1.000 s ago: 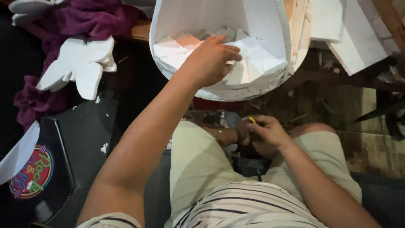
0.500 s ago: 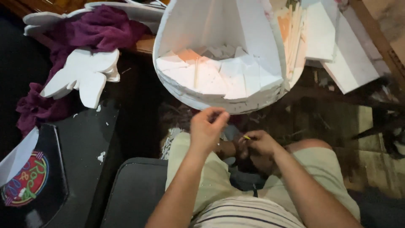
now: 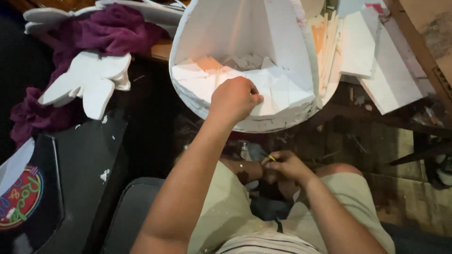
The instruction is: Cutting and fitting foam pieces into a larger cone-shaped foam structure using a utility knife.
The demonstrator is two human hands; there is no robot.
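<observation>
Nearest the camera lie the person's lap in pale shorts and the hem of a striped shirt. Just beyond, low between the knees, the right hand is closed with its fingertips pinched on a small yellow-tipped object; too little of it shows to tell what it is. To the near left sits a dark case speckled with white crumbs, with a round colourful sticker on a panel at its left edge.

Farther out, the left arm reaches up the middle of the scene. The left hand is curled shut, fingers bunched, at the near rim of a large white foam cone that lies with its open mouth toward the person. The hand rests against the broken white foam pieces packed inside the cone's mouth; whether it pinches one of them cannot be told. The cone is thus touching or just beside the left hand, and well apart from the right hand, which is nearer and lower.

Farther left, a white foam cutout lies on a purple cloth. To the far right, flat white foam boards lean in a stack on a wooden surface.
</observation>
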